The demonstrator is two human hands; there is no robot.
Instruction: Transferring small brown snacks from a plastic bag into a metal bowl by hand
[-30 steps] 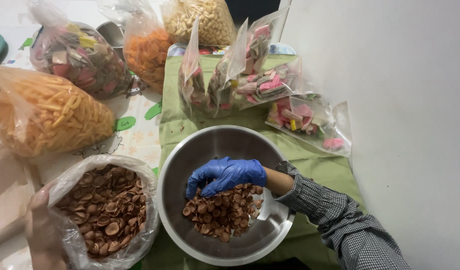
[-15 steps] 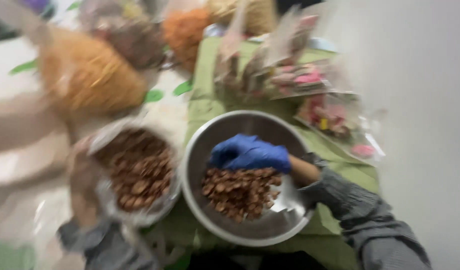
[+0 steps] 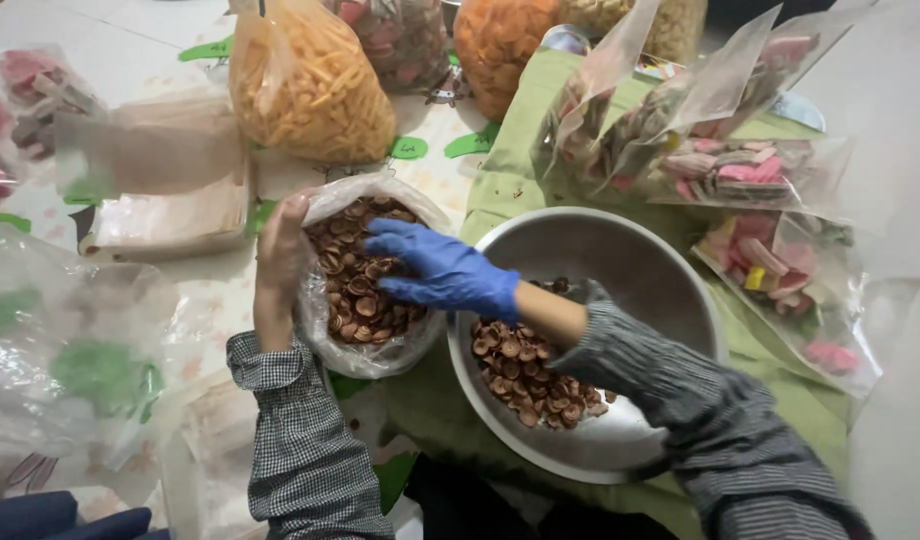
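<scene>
The bag of brown snack pieces [image 3: 365, 285] sits on the table just left of the metal bowl [image 3: 620, 260], its clear plastic mouth rolled open. In the head view, the only one you have, your left hand [image 3: 280, 250] is bare and grips the bag's left rim, fingers curled over the plastic to hold the mouth wide. Your right hand [image 3: 440, 270], in a blue glove, reaches across from the bowl and lies over the pieces inside the bag, fingers spread and mostly flat; whether any pieces sit under the palm you cannot tell. The bowl rests on a green cloth [image 3: 500, 190] and has a heap of the same brown pieces [image 3: 525, 375] in its near half.

By the look of it, you are at the scooping step, moving pieces from bag to bowl. The next move calls for closing the gloved fingers around a handful and lifting clear of the plastic rim without dragging the bag, so keep the left hand firm.

A bag of orange sticks [image 3: 310, 85] and packets of pink pieces [image 3: 750, 170] lie beyond.
</scene>
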